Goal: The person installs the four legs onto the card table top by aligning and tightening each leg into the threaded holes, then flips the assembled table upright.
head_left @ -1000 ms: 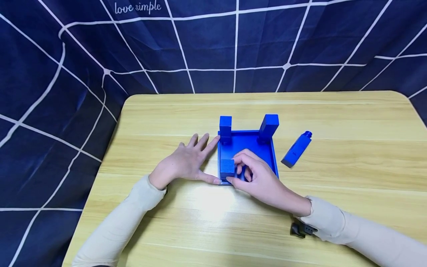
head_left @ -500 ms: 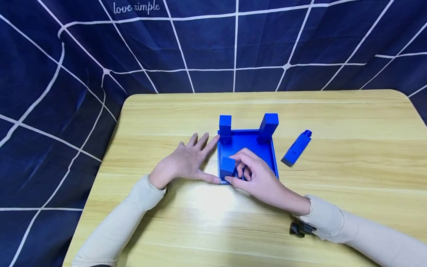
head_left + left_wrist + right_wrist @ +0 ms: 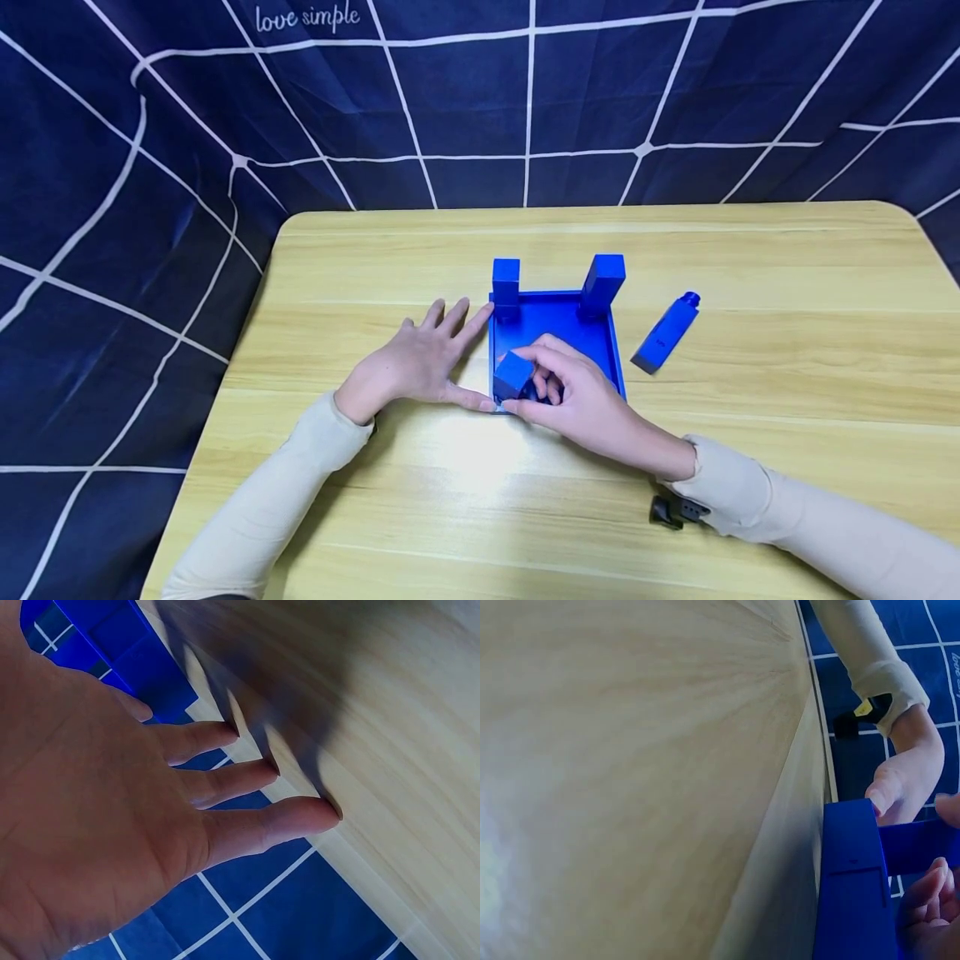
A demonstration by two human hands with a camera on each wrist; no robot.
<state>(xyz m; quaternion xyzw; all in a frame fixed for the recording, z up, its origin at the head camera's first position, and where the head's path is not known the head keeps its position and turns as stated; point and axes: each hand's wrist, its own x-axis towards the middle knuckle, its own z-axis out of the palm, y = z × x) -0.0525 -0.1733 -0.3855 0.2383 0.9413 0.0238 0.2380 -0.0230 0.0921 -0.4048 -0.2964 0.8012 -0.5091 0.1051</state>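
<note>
A blue square panel [image 3: 551, 321] with a raised rim lies on the table. My right hand [image 3: 577, 396] pinches an upright blue square leg [image 3: 513, 375] between thumb and fingers at the panel's near left corner. That leg's top is turned at an angle to the panel's edges; its base is mostly hidden. Spread beside the panel's left side, my left hand [image 3: 420, 362] touches it with thumb and index fingertips. In the left wrist view, the other fingers [image 3: 270, 825] are stretched out over the wood. Two similar legs stand at the far left [image 3: 506, 279] and far right [image 3: 604, 279] corners.
Right of the panel, a loose blue leg [image 3: 666, 333] lies on its side, its threaded end [image 3: 692, 297] pointing away. The wooden table [image 3: 787, 350] has rounded far corners. A dark blue curtain [image 3: 472, 100] with white lines hangs behind it and at the left.
The pinched leg has turned clockwise, seen from above, as my right thumb and fingers shifted slightly with it. My left hand has stayed in place against the panel.
</note>
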